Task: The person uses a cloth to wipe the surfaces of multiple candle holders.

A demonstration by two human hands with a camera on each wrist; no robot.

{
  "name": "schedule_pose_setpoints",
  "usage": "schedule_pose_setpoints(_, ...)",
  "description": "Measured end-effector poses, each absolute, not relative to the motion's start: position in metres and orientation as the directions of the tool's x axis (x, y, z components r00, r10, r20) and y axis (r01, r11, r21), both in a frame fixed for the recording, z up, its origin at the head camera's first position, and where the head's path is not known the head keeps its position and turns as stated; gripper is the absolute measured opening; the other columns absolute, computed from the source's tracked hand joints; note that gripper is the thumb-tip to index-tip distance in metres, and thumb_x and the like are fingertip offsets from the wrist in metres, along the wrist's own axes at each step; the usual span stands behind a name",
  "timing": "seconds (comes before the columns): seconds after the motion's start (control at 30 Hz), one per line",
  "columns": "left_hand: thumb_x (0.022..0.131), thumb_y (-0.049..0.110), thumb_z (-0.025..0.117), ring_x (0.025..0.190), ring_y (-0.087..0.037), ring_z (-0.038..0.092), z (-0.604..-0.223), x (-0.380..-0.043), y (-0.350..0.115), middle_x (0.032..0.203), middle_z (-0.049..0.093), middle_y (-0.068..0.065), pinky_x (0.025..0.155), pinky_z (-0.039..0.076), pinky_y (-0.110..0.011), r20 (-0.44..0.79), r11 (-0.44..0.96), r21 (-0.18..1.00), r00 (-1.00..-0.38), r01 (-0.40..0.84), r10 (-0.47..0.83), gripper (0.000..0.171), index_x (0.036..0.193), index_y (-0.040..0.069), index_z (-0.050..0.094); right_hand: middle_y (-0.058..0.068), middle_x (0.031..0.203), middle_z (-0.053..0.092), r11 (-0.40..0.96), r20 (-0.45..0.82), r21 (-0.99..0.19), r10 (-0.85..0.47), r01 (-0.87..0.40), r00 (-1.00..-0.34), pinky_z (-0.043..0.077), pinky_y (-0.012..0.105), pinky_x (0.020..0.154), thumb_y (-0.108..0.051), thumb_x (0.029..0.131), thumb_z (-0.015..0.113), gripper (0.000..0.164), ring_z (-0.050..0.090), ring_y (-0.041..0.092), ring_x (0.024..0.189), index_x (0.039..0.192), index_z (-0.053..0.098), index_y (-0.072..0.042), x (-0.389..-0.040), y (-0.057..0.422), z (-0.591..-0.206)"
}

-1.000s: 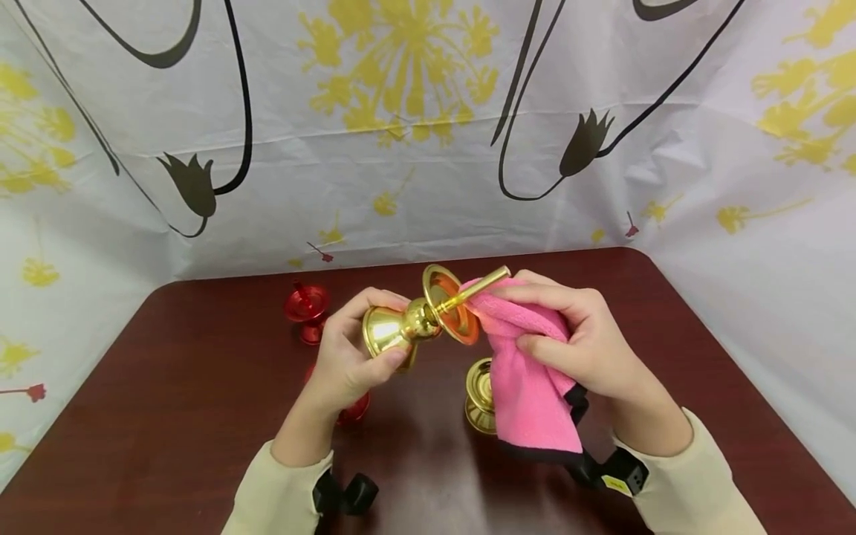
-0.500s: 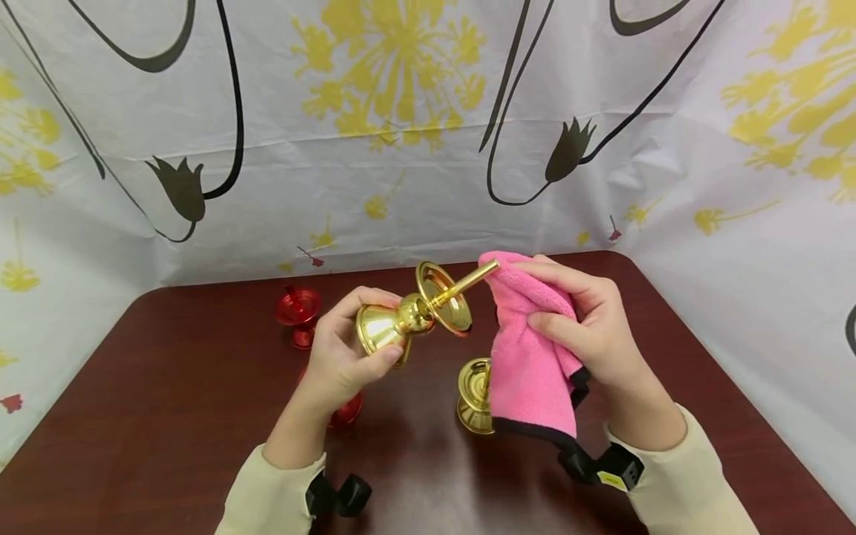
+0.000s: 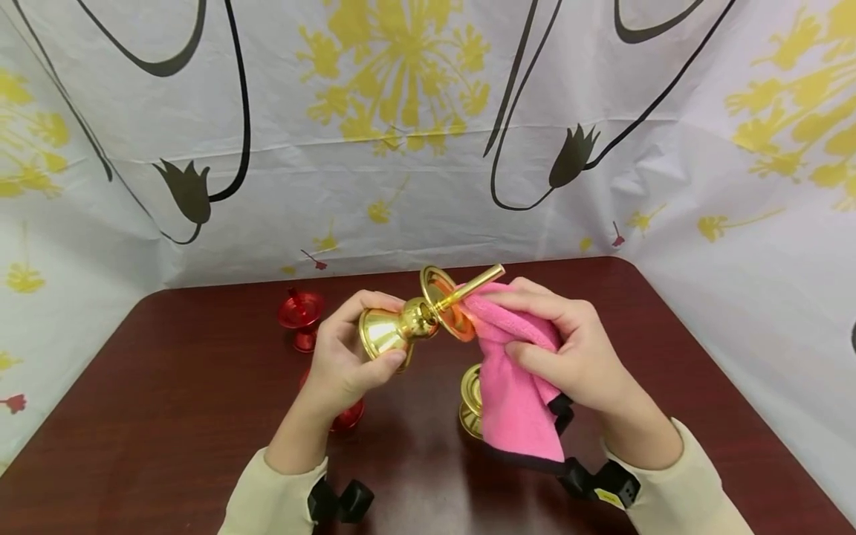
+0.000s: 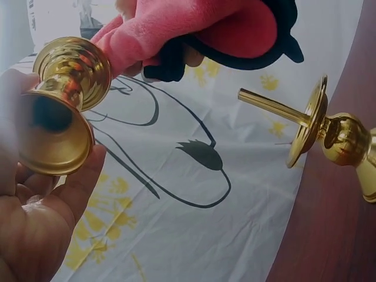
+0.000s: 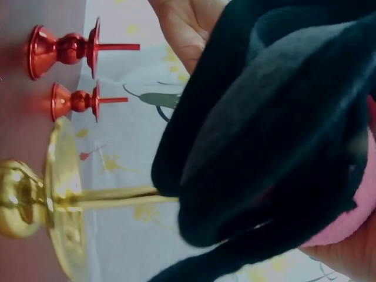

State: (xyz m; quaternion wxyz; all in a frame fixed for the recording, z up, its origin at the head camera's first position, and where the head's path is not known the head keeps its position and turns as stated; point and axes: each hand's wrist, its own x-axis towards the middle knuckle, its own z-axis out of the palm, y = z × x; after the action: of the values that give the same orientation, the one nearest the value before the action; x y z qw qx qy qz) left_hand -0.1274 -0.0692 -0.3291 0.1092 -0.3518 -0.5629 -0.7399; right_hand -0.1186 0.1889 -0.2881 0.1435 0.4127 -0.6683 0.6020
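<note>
My left hand grips the flared base of a shiny gold candlestick, held tilted above the table with its thin rod pointing up and right. In the left wrist view the hollow underside of this candlestick faces the camera. A pink cloth with black edging is pinched in my right hand; its upper fold lies against the candlestick's dish, beside the rod. A second gold candlestick stands on the table, partly hidden behind the hanging cloth. The left wrist view shows that standing candlestick fully.
Two red candlesticks stand at left: the farther red candlestick in plain sight, the nearer red candlestick mostly behind my left wrist. Beneath everything is a dark red-brown table. A patterned white sheet rises behind it and along the sides.
Half a second ago the cloth was off the dish, to the right; now it is back against it, as it was one second ago. The left hand keeps its hold.
</note>
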Motion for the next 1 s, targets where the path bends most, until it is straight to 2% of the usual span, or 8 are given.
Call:
schedule_pose_setpoints(0.3,0.078,0.005,0.078,0.087,-0.01,0.064,-0.325,-0.126,-0.072,0.107,0.065,0.0,0.066,0.058,-0.02,0.627,-0.342,0.767,-0.749,0.543,0.217,0.037,0.112,0.016,0.066,0.015,0.113,0.068,-0.15,0.751,-0.658,-0.21,-0.738,-0.626,0.052,0.021,0.068,0.024,0.072,0.055,0.048,0.063,0.018,0.09,0.116,0.067,0.01,-0.114,0.191,-0.284)
schedule_pose_setpoints(0.5,0.078,0.002,0.077,0.084,-0.01,0.066,-0.325,-0.125,-0.072,0.106,0.065,0.0,0.062,0.059,-0.023,0.61,-0.339,0.774,-0.772,0.534,0.177,0.037,0.11,0.017,0.066,0.014,0.111,0.069,-0.171,0.778,-0.628,-0.146,-0.759,-0.611,0.053,0.023,0.076,0.023,0.072,0.055,0.046,0.061,0.021,0.096,0.115,0.067,0.011,-0.113,0.187,-0.284)
schedule_pose_setpoints(0.63,0.078,0.002,0.078,0.084,-0.01,0.065,-0.326,-0.127,-0.07,0.104,0.065,0.0,0.062,0.059,-0.022,0.598,-0.344,0.782,-0.78,0.519,0.185,0.037,0.109,0.017,0.066,0.014,0.111,0.069,-0.142,0.771,-0.635,-0.165,-0.759,-0.615,0.052,0.021,0.071,0.023,0.072,0.056,0.048,0.061,0.02,0.095,0.115,0.069,0.008,-0.112,0.184,-0.285)
schedule_pose_setpoints(0.77,0.078,0.0,0.078,0.081,-0.011,0.065,-0.327,-0.127,-0.068,0.103,0.065,-0.001,0.061,0.059,-0.024,0.593,-0.347,0.786,-0.782,0.512,0.192,0.038,0.11,0.017,0.065,0.011,0.109,0.068,-0.097,0.751,-0.649,-0.238,-0.754,-0.616,0.05,0.021,0.065,0.023,0.071,0.058,0.049,0.061,0.017,0.09,0.115,0.069,0.006,-0.113,0.179,-0.288)
schedule_pose_setpoints(1.0,0.076,-0.004,0.076,0.084,-0.011,0.065,-0.328,-0.126,-0.069,0.105,0.064,-0.001,0.064,0.059,-0.023,0.597,-0.328,0.788,-0.777,0.522,0.198,0.041,0.11,0.016,0.065,0.011,0.111,0.068,-0.076,0.727,-0.661,-0.313,-0.746,-0.612,0.051,0.02,0.067,0.022,0.07,0.059,0.05,0.062,0.016,0.092,0.116,0.07,0.004,-0.113,0.177,-0.291)
